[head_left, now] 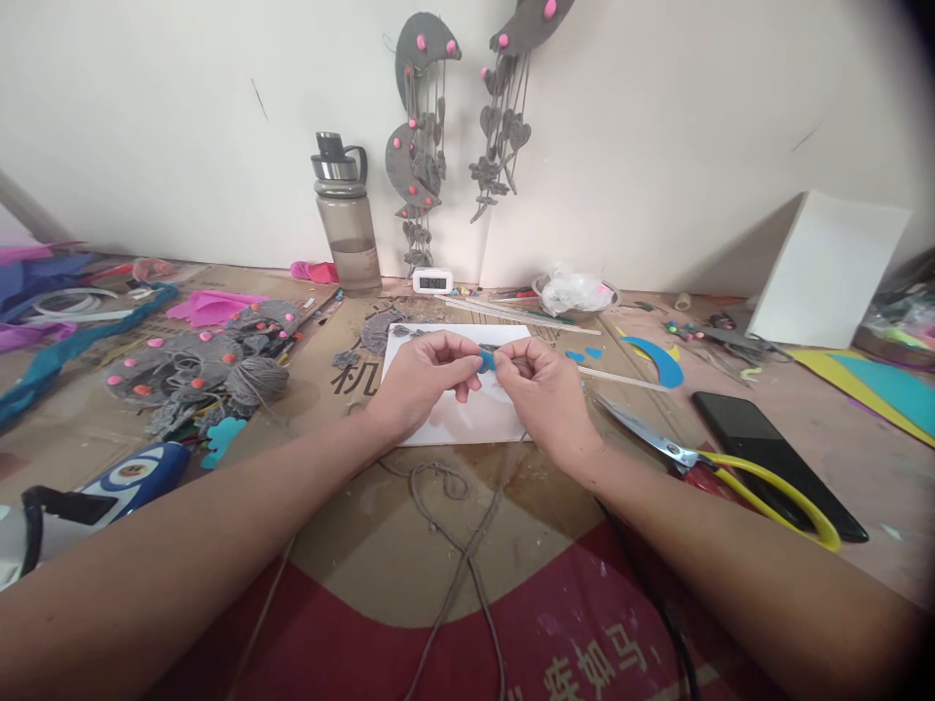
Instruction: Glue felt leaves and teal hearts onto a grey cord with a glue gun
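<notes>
We see a small blue foam piece (486, 361) pinched between both hands above a white sheet (467, 414) that lies near the middle of the cardboard-covered table (380, 526). Our left hand (420, 382) closes on the piece's left side with thumb and forefinger, and our right hand (544, 389) nips its right side, fingers curled tight; the two hands almost touch. A grey cord (445, 526) trails from under the hands toward the near edge of the table, looping across the cardboard. Just right of the right wrist lie yellow-handled scissors (716, 462), and beside them a dark phone (778, 465). More blue cut-outs (657, 358) sit beyond the scissors. Toward the left edge we find a ball of grey yarn (257, 380) among grey discs with pink dots (171, 365), and a glue gun (94, 497) at the near left corner. At the far edge, against the wall, stand a water bottle (347, 229) and a small white clock (432, 281).
</notes>
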